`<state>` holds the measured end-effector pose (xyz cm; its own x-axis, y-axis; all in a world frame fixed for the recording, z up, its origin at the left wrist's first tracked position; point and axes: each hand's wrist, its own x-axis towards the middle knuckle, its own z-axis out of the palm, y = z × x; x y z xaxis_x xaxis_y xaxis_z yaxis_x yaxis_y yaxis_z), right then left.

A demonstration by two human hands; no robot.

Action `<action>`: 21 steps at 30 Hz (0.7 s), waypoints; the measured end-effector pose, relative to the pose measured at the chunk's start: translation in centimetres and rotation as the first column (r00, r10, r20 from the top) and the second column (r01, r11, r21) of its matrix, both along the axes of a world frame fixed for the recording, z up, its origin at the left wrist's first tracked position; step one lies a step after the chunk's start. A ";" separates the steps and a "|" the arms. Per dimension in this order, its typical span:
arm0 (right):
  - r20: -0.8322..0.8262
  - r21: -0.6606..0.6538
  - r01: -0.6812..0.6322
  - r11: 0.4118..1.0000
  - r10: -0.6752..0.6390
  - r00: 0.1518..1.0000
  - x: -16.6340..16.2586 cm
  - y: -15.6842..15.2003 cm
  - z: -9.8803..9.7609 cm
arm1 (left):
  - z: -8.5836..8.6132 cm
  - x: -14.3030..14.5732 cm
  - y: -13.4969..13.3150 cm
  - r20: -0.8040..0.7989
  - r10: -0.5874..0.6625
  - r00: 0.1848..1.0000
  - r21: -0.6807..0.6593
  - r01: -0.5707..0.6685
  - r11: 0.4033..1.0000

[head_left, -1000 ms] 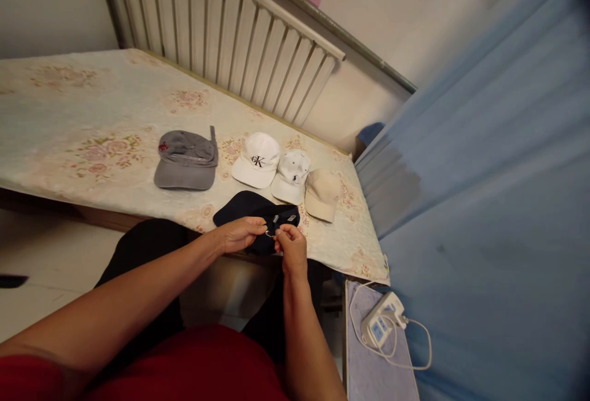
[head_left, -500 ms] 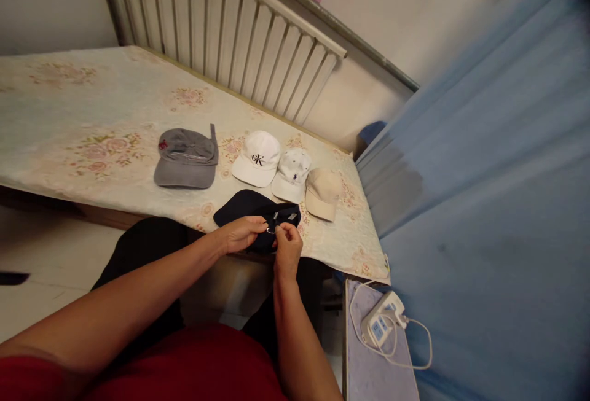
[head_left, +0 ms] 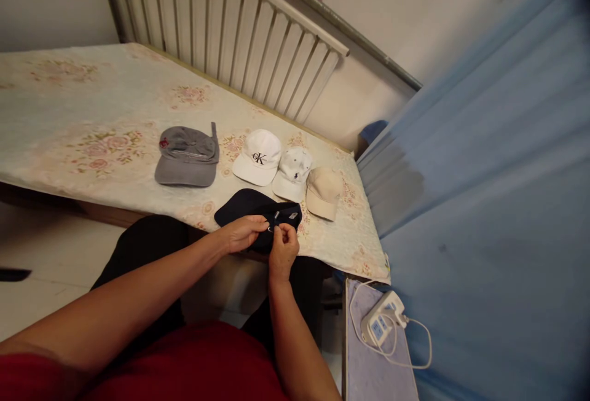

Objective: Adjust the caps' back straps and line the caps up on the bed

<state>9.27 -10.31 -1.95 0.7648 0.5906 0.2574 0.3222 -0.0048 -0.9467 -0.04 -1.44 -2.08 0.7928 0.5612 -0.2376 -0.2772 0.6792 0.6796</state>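
A dark navy baseball cap [head_left: 246, 204] lies at the bed's front edge, its brim to the left and its inside with small labels showing. My left hand [head_left: 244, 233] pinches the cap's back strap near a small metal buckle [head_left: 271, 228]. From the right, my right hand [head_left: 284, 247] pinches the strap at the other side of the buckle, fingers closed. Behind the cap stand a white cap with CK letters [head_left: 258, 158], a white cap with a small dark logo [head_left: 292, 174] and a beige cap [head_left: 323, 193]. A grey cap [head_left: 187, 156] with its strap sticking up sits farther left.
The caps rest on a bed with a floral cover [head_left: 120, 91]. A white radiator [head_left: 239, 38] runs along the wall behind. At right hangs a blue curtain [head_left: 498, 192]. A power strip [head_left: 383, 318] with a white cable sits on a small table [head_left: 369, 376].
My right hand has shifted slightly left and down at the buckle. My left hand keeps its pinch, and the caps stay where they were.
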 end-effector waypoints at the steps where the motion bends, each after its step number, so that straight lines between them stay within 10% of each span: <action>1: -0.003 -0.004 -0.010 1.000 0.010 1.000 0.0 0.0 0.0 | 0.0 0.0 0.0 -0.001 0.001 1.000 -0.002 -0.001 1.000; 21: -0.236 -0.069 -0.268 0.961 0.246 0.940 1.7 -0.2 1.2 | -0.7 -0.4 0.1 -0.017 -0.013 1.000 -0.012 0.013 1.000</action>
<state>10.93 -10.54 -0.78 0.6145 0.7884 0.0284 0.1058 -0.0467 -0.9933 -0.42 -1.30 -2.77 0.7959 0.5479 -0.2575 -0.2570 0.6909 0.6757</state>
